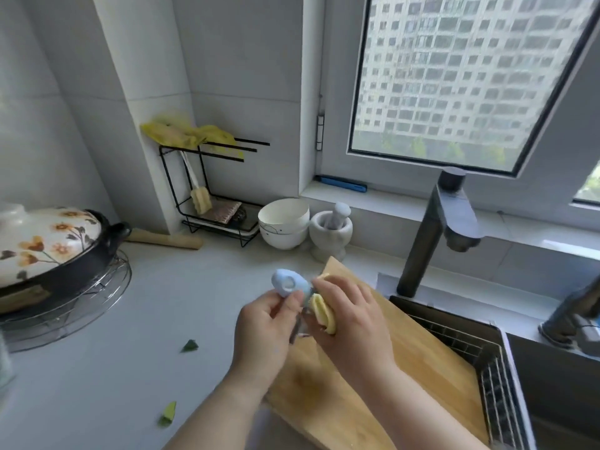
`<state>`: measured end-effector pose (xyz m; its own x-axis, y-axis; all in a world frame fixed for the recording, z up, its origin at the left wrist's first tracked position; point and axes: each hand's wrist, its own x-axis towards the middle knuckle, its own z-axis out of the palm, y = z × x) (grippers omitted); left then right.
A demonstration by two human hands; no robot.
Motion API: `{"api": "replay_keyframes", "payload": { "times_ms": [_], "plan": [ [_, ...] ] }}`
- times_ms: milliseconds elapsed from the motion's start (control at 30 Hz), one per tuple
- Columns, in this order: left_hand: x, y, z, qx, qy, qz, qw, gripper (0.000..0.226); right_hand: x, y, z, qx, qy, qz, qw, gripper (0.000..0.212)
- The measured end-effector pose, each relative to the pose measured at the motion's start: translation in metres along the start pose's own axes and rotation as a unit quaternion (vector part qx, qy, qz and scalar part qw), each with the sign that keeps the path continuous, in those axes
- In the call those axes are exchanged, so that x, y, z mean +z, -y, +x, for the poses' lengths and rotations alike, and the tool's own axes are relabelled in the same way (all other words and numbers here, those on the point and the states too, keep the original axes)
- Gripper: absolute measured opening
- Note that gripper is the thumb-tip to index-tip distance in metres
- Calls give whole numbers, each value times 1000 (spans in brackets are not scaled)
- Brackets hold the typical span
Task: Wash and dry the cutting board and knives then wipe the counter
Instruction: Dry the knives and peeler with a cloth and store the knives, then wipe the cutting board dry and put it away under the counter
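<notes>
Above cutting board (409,368), left hand (263,329) grips knife (290,284) (blue handle); right hand (354,316) clutches yellow sponge (319,310).

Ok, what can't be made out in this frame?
Head view:
- knife blade: mostly hidden by the sponge and right hand; blurred.
- board: near end under the right forearm, cut by the bottom edge.
- sink: inside dark, cut by the right edge.
- pot: cut by the left edge.

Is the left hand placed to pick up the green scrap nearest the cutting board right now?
Probably not yet: the left hand grips the blue-handled knife. Nothing lies on the counter between it and the green scrap, so reach itself looks free.
</notes>
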<state>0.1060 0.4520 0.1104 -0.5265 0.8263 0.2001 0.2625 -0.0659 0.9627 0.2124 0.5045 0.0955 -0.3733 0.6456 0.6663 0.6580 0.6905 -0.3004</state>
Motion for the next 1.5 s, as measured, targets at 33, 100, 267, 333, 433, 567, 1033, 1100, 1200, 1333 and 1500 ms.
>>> {"api": "replay_keyframes", "payload": {
  "times_ms": [33,100,267,333,433,567,1033,1100,1200,1333,1500],
  "plan": [
    [-7,7,18,-10,-20,-24,999,28,6,0,5,6,0,6,1000,37],
    [-19,20,55,-29,-56,-88,994,26,16,-9,11,31,6,-3,1000,35],
    [-38,43,134,-112,-65,-169,977,25,41,-28,22,167,92,13,982,38],
    [-38,53,160,-126,-54,-159,978,23,55,-30,29,197,110,33,974,40],
    [-37,63,193,-127,-37,-130,983,21,71,-27,42,180,182,23,967,38],
    [-35,64,228,-105,-33,-83,990,12,82,-34,40,130,180,-13,975,28],
    [-32,34,302,5,-57,110,992,17,102,-51,32,25,99,-52,993,45],
    [-32,36,304,2,-57,149,987,20,103,-53,31,23,78,-53,995,36],
    [-32,35,310,-4,-69,171,983,27,108,-57,28,20,51,-46,997,26],
    [-44,40,323,-32,-102,169,980,27,111,-60,27,19,56,-47,997,27],
    [-74,52,336,-81,-194,116,971,21,111,-60,29,9,65,-47,997,30]
  ]
}}
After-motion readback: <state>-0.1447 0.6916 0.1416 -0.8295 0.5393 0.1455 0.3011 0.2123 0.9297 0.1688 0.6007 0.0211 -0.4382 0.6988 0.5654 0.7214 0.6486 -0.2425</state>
